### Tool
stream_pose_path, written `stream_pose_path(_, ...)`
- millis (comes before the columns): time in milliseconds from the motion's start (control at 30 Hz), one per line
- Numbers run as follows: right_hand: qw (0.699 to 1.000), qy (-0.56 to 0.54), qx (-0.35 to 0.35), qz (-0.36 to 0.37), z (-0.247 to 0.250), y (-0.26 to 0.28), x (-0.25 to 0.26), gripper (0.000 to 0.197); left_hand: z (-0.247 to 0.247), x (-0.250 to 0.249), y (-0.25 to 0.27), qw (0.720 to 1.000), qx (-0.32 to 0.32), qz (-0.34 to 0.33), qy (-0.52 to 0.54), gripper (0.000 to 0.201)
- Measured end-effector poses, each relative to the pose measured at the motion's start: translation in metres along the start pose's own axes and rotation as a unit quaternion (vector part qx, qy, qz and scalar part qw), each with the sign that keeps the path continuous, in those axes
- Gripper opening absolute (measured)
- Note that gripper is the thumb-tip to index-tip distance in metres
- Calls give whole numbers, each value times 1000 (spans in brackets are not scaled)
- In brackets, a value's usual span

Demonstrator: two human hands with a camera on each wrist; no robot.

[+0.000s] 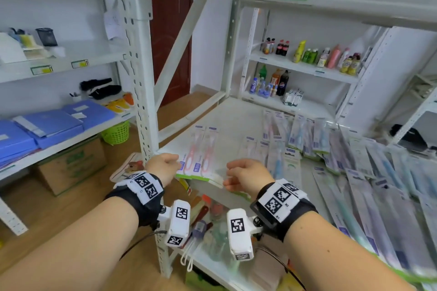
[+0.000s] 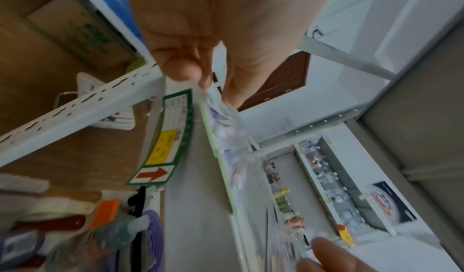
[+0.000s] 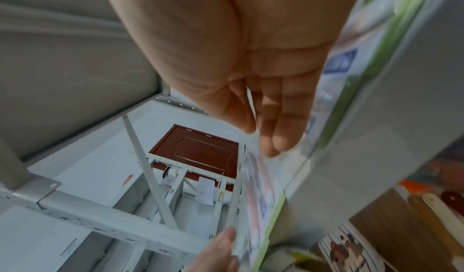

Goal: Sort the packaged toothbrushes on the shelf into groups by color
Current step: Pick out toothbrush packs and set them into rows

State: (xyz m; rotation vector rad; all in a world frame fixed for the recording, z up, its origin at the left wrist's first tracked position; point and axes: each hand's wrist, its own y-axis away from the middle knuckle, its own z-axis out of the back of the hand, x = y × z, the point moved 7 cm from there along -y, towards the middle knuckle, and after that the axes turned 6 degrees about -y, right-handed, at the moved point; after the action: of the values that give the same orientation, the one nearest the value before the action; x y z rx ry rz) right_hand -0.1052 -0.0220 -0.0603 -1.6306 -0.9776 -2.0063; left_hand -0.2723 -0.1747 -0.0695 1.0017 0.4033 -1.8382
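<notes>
Pink toothbrush packs with green bottom edges lie side by side at the front left of the white shelf. My left hand pinches their left edge, thumb on top. My right hand pinches the right edge between thumb and fingers. The same pink packs stretch between both hands in the wrist views. A mixed pile of packs, blue, pink, green and purple, covers the shelf's right half.
A white upright post stands just left of my left hand. The lower shelf under the hands holds assorted goods. Left are blue folders, a cardboard box and a green basket. Drink bottles fill the back shelving.
</notes>
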Motion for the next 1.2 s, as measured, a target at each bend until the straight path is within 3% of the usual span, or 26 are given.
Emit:
stream_pose_path(100,986,133,-90,50,37,4,10,27,0,-33,5,997,-40,-72,-8,26)
stream_pose_path(200,946,293,-127,50,62,9,18,35,-39,-62,17,993,71,-86,37,29)
stream_pose_path(267,936,331,-115,24,70,10,15,37,-70,-76,26,985,143,-95,-17,35)
stream_pose_path(367,925,369,-92,3,77,12,11,29,-100,-85,30,968,154,-115,-163,48)
stream_pose_path(500,923,368,-102,-43,100,13,1,36,-115,-95,33,958,143,-109,-225,40)
stream_pose_path(600,920,371,-107,-63,115,13,-1,40,-120,-99,31,946,138,-111,-272,49)
stream_pose_path(800,919,370,-96,-91,100,11,-8,40,-122,-101,28,913,150,-106,-363,39)
stream_pose_path(967,879,467,-37,-90,76,4,-4,49,-117,-96,31,918,178,-90,-344,31)
stream_pose_path(1200,863,490,-34,-118,75,0,-5,42,-117,-84,37,946,183,-90,-251,34)
